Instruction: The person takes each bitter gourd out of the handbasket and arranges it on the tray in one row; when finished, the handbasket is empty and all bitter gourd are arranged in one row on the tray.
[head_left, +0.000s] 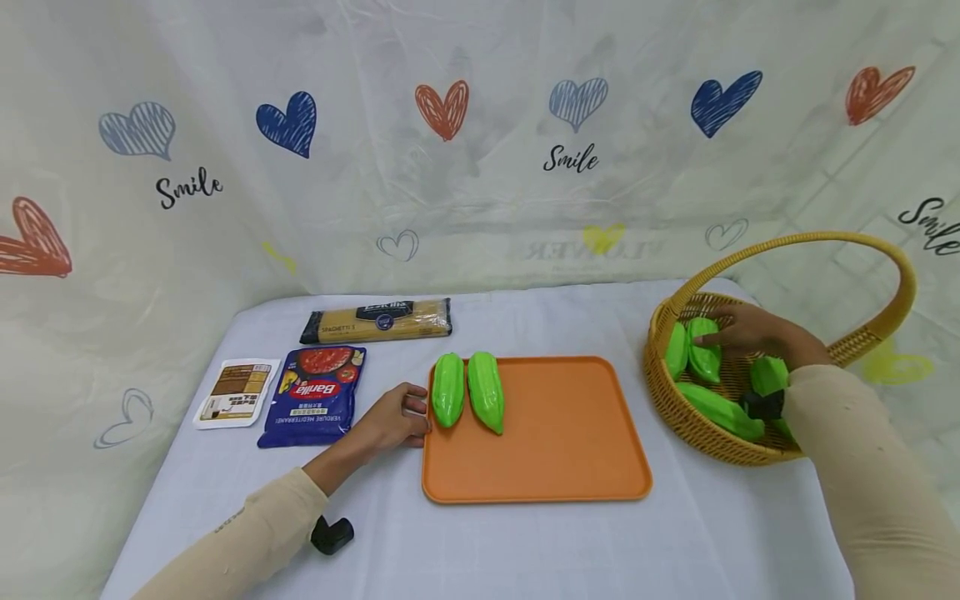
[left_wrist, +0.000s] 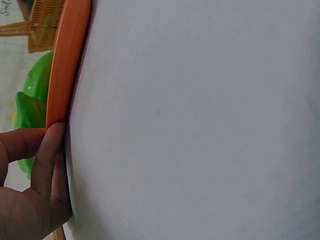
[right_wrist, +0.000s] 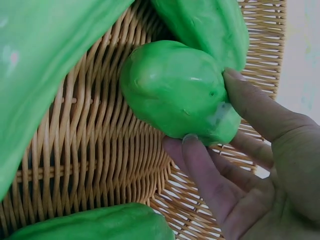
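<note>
My right hand (head_left: pixel 750 329) reaches into a wicker basket (head_left: pixel 678 417) and grips one end of a glossy green ridged fruit (right_wrist: pixel 175 90), possibly artificial. In the right wrist view the thumb is on one side of it and the fingers on the other. More green fruits (head_left: pixel 720 410) lie around it in the basket. My left hand (head_left: pixel 390 419) holds the left edge of an orange tray (head_left: pixel 555 442), fingertips at the rim in the left wrist view. Two similar green fruits (head_left: pixel 448 390) lie side by side at the tray's left end.
Left of the tray lie a blue Barilla pouch (head_left: pixel 311 398) and a white pack with a brown label (head_left: pixel 237 393). A spaghetti packet (head_left: pixel 375 322) lies behind them. The basket's tall handle (head_left: pixel 810 239) arches above the right forearm. A printed curtain (head_left: pixel 480 183) hangs behind the table.
</note>
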